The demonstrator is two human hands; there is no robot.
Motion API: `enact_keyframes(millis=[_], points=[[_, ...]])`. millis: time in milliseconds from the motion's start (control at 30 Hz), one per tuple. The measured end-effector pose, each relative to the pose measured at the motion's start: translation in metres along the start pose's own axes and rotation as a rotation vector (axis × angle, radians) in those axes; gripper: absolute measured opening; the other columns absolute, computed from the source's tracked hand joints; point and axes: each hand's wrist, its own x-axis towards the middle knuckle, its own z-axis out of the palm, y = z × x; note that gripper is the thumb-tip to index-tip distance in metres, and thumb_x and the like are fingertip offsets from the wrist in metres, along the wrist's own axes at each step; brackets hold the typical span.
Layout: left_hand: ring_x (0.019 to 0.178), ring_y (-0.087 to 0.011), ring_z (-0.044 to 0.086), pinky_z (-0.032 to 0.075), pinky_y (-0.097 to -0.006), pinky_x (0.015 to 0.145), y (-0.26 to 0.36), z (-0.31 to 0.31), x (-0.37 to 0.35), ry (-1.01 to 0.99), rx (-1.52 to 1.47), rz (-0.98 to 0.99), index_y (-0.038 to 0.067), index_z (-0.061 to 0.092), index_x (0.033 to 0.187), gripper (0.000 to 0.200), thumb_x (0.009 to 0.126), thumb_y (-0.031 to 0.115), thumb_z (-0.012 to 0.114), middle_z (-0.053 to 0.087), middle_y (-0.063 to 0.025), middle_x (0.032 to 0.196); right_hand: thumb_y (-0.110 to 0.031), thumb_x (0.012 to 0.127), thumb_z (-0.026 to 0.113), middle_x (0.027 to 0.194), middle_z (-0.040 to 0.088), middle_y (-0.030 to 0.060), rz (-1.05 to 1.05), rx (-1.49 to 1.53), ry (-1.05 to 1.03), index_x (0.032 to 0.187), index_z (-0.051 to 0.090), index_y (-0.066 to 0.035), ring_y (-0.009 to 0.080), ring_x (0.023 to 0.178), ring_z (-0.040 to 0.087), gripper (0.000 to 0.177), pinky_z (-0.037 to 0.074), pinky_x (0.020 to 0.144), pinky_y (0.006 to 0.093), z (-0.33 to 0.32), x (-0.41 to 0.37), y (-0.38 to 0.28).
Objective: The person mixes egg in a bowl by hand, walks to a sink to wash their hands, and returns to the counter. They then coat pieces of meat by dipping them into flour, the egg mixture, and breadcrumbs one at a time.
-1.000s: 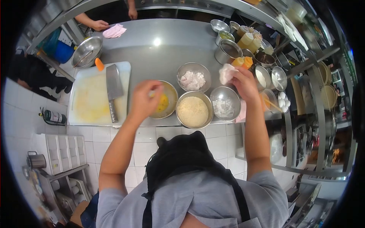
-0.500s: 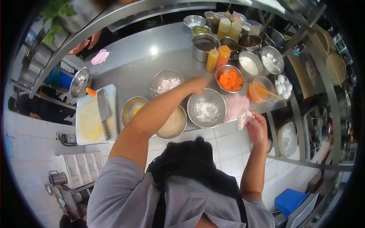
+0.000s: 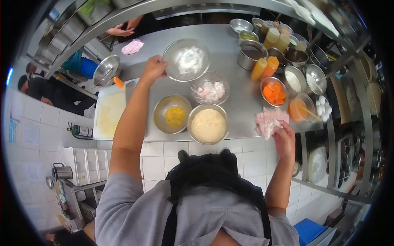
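My left hand [image 3: 155, 69] grips the rim of a metal bowl [image 3: 169, 52] with white flour [image 3: 190, 60] in it, at the far middle of the counter. At the near right edge, my right hand [image 3: 285, 137] pinches a crumpled whitish cloth [image 3: 271, 127] over a pink cloth [image 3: 277, 113]. Between the hands stand a bowl of pale, flour-dusted pieces [image 3: 210, 91], a bowl of yellow beaten egg [image 3: 175, 116] and a bowl of breadcrumbs [image 3: 208, 124]. My left forearm crosses the cutting board [image 3: 107, 115] and hides the knife.
Sliced carrots [image 3: 273, 94], squeeze bottles [image 3: 258, 69], an orange tub with a stick [image 3: 299, 108] and eggs [image 3: 323, 110] crowd the right side. A carrot piece [image 3: 119, 82] and another metal bowl [image 3: 106, 70] are at left. Another person's hands [image 3: 123, 29] show beyond the counter.
My left hand has taken the flour bowl from the near edge to the far left, past the other bowls. My right hand stays at the right edge with the whitish cloth. The view has shifted.
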Motion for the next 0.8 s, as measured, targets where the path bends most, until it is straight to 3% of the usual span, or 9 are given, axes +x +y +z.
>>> enact_keyframes(millis=[133, 267, 333, 367, 433, 500, 567, 667, 800], points=[[0.061, -0.0233, 0.071, 0.058, -0.033, 0.048, -0.094, -0.054, -0.001, 0.162, -0.036, -0.11, -0.004, 0.06, 0.086, 0.011, 0.086, 0.006, 0.064, 0.067, -0.0164, 0.077, -0.002, 0.092, 0.058, 0.102, 0.07, 0.0098, 0.01, -0.073, -0.092, 0.112, 0.065, 0.006, 0.0168, 0.091, 0.067, 0.023, 0.052, 0.083, 0.0299, 0.07, 0.006, 0.013], [0.058, -0.0257, 0.071, 0.056, -0.0336, 0.043, -0.142, -0.053, -0.005, 0.194, -0.228, -0.198, -0.008, 0.058, 0.092, 0.018, 0.087, 0.009, 0.065, 0.069, -0.0209, 0.08, -0.002, 0.091, 0.059, 0.101, 0.071, 0.0084, 0.022, -0.219, -0.176, 0.111, 0.066, 0.006, 0.0148, 0.088, 0.066, 0.022, 0.052, 0.082, 0.0278, 0.155, 0.011, 0.029], [0.075, -0.03, 0.074, 0.06, -0.0394, 0.058, -0.146, -0.048, -0.018, 0.149, -0.282, -0.285, -0.009, 0.057, 0.101, 0.031, 0.089, 0.017, 0.069, 0.068, -0.0225, 0.088, -0.002, 0.091, 0.061, 0.098, 0.071, 0.0074, 0.004, -0.277, -0.151, 0.11, 0.066, 0.004, 0.0137, 0.086, 0.066, 0.021, 0.052, 0.08, 0.0273, 0.189, 0.016, 0.046], [0.075, -0.03, 0.074, 0.06, -0.0394, 0.058, -0.15, -0.047, -0.028, 0.139, -0.29, -0.291, -0.009, 0.057, 0.101, 0.031, 0.089, 0.017, 0.069, 0.068, -0.0225, 0.088, -0.002, 0.09, 0.062, 0.098, 0.071, 0.0074, -0.004, -0.336, -0.197, 0.109, 0.066, 0.003, 0.0133, 0.087, 0.066, 0.02, 0.052, 0.08, 0.027, 0.202, 0.018, 0.054], [0.094, -0.0328, 0.069, 0.057, -0.0427, 0.078, -0.14, -0.049, -0.055, 0.59, 0.429, 0.248, -0.007, 0.056, 0.106, 0.043, 0.088, 0.028, 0.074, 0.065, -0.0211, 0.097, 0.001, 0.09, 0.064, 0.102, 0.071, 0.0077, 0.007, -0.402, -0.244, 0.109, 0.066, 0.002, 0.0125, 0.09, 0.066, 0.019, 0.052, 0.081, 0.0264, 0.23, 0.019, 0.065], [0.104, -0.0339, 0.062, 0.05, -0.0423, 0.088, -0.093, -0.045, -0.103, 0.227, 0.126, 0.185, -0.002, 0.06, 0.105, 0.042, 0.087, 0.032, 0.077, 0.062, -0.0179, 0.102, 0.001, 0.09, 0.065, 0.104, 0.071, 0.0076, 0.026, -0.398, -0.255, 0.111, 0.065, 0.002, 0.0124, 0.091, 0.066, 0.021, 0.052, 0.082, 0.0268, 0.256, 0.022, 0.079], [0.1, -0.0273, 0.062, 0.048, -0.0374, 0.091, -0.062, -0.032, -0.169, -0.185, -0.002, 0.492, 0.002, 0.064, 0.1, 0.036, 0.086, 0.03, 0.08, 0.065, -0.013, 0.103, 0.003, 0.09, 0.065, 0.108, 0.07, 0.0075, 0.061, -0.379, -0.31, 0.113, 0.062, 0.002, 0.0125, 0.094, 0.066, 0.024, 0.052, 0.085, 0.0276, 0.277, 0.025, 0.095], [0.097, -0.0323, 0.062, 0.05, -0.0397, 0.085, -0.061, -0.027, -0.184, -0.216, -0.107, 0.482, 0.004, 0.067, 0.095, 0.03, 0.086, 0.031, 0.079, 0.064, -0.0144, 0.102, 0.003, 0.09, 0.064, 0.108, 0.07, 0.0077, 0.075, -0.387, -0.373, 0.113, 0.063, 0.001, 0.0128, 0.095, 0.066, 0.023, 0.052, 0.086, 0.0271, 0.29, 0.034, 0.104], [0.094, -0.0263, 0.064, 0.05, -0.0372, 0.083, -0.091, -0.03, -0.173, -0.225, -0.191, 0.328, 0.003, 0.068, 0.099, 0.025, 0.09, 0.024, 0.075, 0.066, -0.0127, 0.099, 0.002, 0.091, 0.063, 0.107, 0.07, 0.0074, 0.132, -0.347, -0.426, 0.112, 0.063, 0.001, 0.0125, 0.095, 0.066, 0.021, 0.051, 0.086, 0.0267, 0.299, 0.044, 0.106]])
